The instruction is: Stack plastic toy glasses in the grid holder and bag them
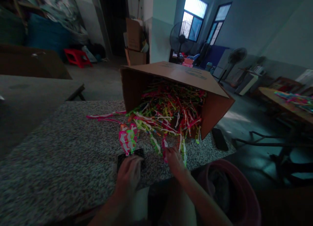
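The right hand's (174,159) fingers are bent against a pink plastic strip (164,149) lying on the speckled tabletop (73,147) — whether they pinch it I cannot tell. The left hand (129,170) has its fingers curled over a small black pad (139,152), just below a cluster of pink and green plastic pieces (127,139); its grip is hidden too. Beyond both hands, an open cardboard box (215,108) lies on its side, with a tangle of bright strips (171,105) filling it and spilling from its mouth. A dark phone-like slab (219,139) rests right of the box, and a pink bucket (246,190) stands beside the person's right forearm.
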`<state>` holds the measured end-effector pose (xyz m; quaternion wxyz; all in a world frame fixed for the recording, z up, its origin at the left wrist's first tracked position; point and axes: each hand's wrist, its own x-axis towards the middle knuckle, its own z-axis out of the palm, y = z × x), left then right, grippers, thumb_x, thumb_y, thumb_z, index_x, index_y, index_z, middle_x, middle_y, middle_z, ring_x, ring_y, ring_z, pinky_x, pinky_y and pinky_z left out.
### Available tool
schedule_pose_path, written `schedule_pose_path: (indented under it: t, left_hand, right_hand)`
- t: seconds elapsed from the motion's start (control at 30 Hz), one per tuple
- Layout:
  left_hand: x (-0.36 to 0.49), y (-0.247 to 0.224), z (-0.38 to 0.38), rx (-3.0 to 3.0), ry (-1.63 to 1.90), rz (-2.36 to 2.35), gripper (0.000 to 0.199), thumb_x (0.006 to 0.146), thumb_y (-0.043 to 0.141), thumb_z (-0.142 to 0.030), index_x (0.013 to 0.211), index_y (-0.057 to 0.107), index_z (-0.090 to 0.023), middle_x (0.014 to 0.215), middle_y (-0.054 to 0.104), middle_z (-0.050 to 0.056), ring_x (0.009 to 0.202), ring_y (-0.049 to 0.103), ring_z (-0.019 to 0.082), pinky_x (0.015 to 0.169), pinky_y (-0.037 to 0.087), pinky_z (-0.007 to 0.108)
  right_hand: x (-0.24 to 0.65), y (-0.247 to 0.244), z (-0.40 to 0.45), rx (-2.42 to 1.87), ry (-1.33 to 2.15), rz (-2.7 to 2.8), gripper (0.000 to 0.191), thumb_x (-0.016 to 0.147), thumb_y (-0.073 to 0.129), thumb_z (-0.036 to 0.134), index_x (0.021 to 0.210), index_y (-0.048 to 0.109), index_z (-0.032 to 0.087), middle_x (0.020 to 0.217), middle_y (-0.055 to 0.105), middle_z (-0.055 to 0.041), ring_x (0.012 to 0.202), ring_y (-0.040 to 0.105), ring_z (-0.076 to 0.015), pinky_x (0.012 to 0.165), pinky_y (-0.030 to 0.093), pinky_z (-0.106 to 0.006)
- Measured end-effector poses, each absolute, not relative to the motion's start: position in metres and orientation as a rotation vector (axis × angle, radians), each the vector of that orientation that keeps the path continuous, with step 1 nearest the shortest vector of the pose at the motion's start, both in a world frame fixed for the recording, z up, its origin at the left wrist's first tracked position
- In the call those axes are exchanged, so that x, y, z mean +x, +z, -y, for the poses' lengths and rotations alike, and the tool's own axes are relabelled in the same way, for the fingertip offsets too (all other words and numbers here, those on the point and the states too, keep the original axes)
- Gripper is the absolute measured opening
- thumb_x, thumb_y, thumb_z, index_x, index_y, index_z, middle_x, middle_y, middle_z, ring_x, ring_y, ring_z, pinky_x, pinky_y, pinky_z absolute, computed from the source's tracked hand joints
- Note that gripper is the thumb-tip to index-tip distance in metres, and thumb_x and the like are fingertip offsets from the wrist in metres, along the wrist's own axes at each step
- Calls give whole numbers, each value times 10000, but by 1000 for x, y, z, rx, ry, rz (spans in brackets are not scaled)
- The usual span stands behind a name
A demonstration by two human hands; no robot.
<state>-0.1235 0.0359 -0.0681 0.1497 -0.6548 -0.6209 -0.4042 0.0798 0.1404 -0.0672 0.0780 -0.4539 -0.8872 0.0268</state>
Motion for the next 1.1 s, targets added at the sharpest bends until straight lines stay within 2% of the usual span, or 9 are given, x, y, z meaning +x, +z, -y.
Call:
schedule_pose_path:
  t: [0.07, 0.13, 0.23, 0.4, 0.5, 0.67, 0.83, 0.97, 1.1]
  left_hand:
    - [-101, -66, -70, -2149, -934, 1828, 384, 828, 383, -41, 1163, 542, -142, 1196, 551, 138, 1138, 524, 222, 970, 436, 349]
    - [-88, -67, -111, -2159, -773, 2056, 448, 809, 377, -32, 1235, 503, -86, 1328, 468, 186, 1256, 430, 283, 1036, 371, 417]
    - [-84, -71, -156, -2168, -698, 2212, 394, 830, 347, -52, 1179, 528, -74, 1213, 544, 193, 1142, 521, 268, 936, 436, 387]
    - [-92, -71, -148, -2370, -652, 2053, 336, 835, 351, -77, 1050, 599, -147, 989, 615, 107, 879, 603, 192, 799, 484, 299]
    - [-101, -64, -122, -2527, -607, 1903, 322, 840, 387, -87, 1036, 618, -198, 1017, 605, 81, 918, 592, 182, 824, 482, 289]
    - [-108, -56, -121, -2557, -446, 1761, 452, 861, 321, -69, 1237, 540, -193, 1297, 496, 128, 1145, 489, 259, 924, 433, 420]
    - [-98, -44, -129, -2782, -361, 1724, 255, 862, 402, -132, 872, 653, -178, 972, 633, 91, 1012, 538, 218, 910, 432, 336]
    - [-114, -40, -73, -2856, -473, 1635, 259, 872, 436, -148, 1018, 646, -188, 998, 642, 89, 1006, 548, 203, 906, 446, 327]
    - [-146, -72, 16, -2531, -1070, 1818, 311, 905, 442, -196, 1177, 590, -223, 970, 656, 58, 923, 599, 154, 828, 496, 256]
  right_hand:
    - [81, -65, -138, -1284, 49, 2703, 283, 835, 449, 37, 973, 650, 179, 987, 631, -82, 1016, 541, -216, 891, 466, -335]
    - [76, -59, -147, -1245, -48, 2689, 291, 848, 452, 57, 1034, 636, 185, 1077, 614, -94, 1061, 528, -224, 919, 461, -364]
    - [61, -50, -180, -1151, -219, 2712, 363, 876, 420, 75, 1183, 582, 179, 1241, 545, -129, 1091, 521, -240, 888, 486, -389]
    - [62, -48, -215, -860, -224, 2879, 278, 852, 464, 51, 1029, 655, 149, 1243, 556, -114, 1107, 529, -228, 800, 533, -314]
    - [92, -50, -210, -737, -196, 2920, 252, 875, 453, 71, 986, 656, 169, 1228, 567, -82, 1100, 537, -203, 878, 518, -337]
    - [129, -51, -194, -792, -36, 2754, 324, 880, 432, 66, 1148, 591, 156, 1183, 576, -110, 1140, 527, -186, 981, 463, -328]
    - [126, -62, -178, -1113, 404, 2254, 262, 928, 412, 239, 1119, 561, 137, 1038, 632, -122, 932, 627, -182, 848, 508, -314]
    - [129, -63, -162, -1209, 734, 1812, 346, 862, 498, 361, 1115, 532, 127, 963, 656, -118, 796, 650, -178, 733, 535, -306]
    - [106, -58, -134, -1184, 878, 1732, 296, 765, 590, 342, 984, 549, 148, 969, 652, -101, 842, 640, -174, 717, 542, -288]
